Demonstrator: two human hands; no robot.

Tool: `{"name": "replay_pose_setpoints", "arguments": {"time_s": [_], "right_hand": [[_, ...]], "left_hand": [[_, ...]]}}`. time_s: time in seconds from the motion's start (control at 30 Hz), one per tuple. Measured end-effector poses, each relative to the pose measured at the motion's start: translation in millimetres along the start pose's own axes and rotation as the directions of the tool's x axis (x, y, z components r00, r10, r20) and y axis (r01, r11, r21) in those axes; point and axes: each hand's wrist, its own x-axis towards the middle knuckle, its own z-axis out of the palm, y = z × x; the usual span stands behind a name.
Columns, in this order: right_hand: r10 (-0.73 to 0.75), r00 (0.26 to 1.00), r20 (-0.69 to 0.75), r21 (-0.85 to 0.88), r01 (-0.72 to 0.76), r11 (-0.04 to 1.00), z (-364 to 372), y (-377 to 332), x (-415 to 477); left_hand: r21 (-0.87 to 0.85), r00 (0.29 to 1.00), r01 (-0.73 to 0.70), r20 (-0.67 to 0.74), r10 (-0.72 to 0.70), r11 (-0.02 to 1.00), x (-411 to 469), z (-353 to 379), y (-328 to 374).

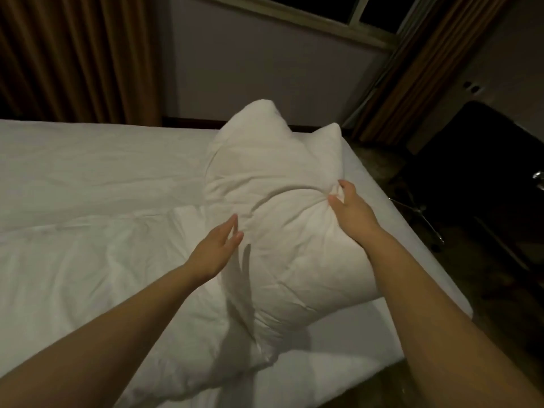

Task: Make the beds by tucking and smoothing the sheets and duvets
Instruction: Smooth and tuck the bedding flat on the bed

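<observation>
My left hand point(216, 245) is open, fingers straight, at the left flank of the pillow point(273, 172); I cannot tell whether it touches. Under and left of it the duvet point(88, 254) lies rumpled on the bed, with bare sheet point(88, 160) beyond my fingertips. My right hand point(350, 207) pinches a gathered fold of the pillow's cover on its right side.

That pinch is the weak point, I think. It holds only cloth, not filling, so the pillow may sag or slide out and flop onto the duvet, creasing it more. If I tug rightward, the pillow could go over the bed's edge, which is near the outside of my right hand. With my left hand not gripping, nothing would check it.

Counting left to right: one duvet, one sheet, one pillow, one bed, and my two hands.
</observation>
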Motion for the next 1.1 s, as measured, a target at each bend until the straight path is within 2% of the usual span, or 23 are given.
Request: {"name": "replay_pose_setpoints", "arguments": {"time_s": [0.13, 0.27, 0.4, 0.53, 0.67, 0.83, 1.03, 1.1], "right_hand": [[-0.013, 1.0, -0.018, -0.001, 0.013, 1.0, -2, 7, 8], [0.005, 0.999, -0.051, -0.046, -0.007, 0.999, -9, 26, 29], [0.035, 0.998, -0.049, -0.05, -0.037, 0.998, -12, 48, 54], [0.087, 0.994, -0.06, -0.047, -0.09, 0.995, -10, 68, 68], [0.092, 0.991, -0.094, -0.065, -0.098, 0.993, 11, 70, 77], [0.03, 0.999, -0.042, -0.231, -0.039, 0.972, 46, 44, 80], [-0.063, 0.998, 0.021, -0.295, 0.067, 0.953, 67, 17, 82], [-0.065, 0.998, 0.023, -0.313, 0.069, 0.947, 71, 17, 86]], "left_hand": [[0.055, 0.997, 0.033, -0.068, -0.029, 0.998, 21, 8, -12], [0.299, 0.962, 0.271, -0.126, -0.244, 0.915, 49, 9, -70], [0.229, 0.928, 0.368, -0.152, -0.34, 0.901, 78, 24, -112], [0.403, 0.944, 0.324, -0.199, -0.264, 0.856, 95, 37, -138], [0.518, 0.959, 0.284, -0.149, -0.241, 0.807, 112, 50, -166], [0.544, 0.974, 0.219, -0.067, -0.218, 0.81, 128, 55, -181], [0.531, 0.953, 0.197, 0.093, -0.287, 0.824, 141, 54, -188], [0.515, 0.938, 0.243, 0.093, -0.335, 0.822, 147, 59, -193]]}}
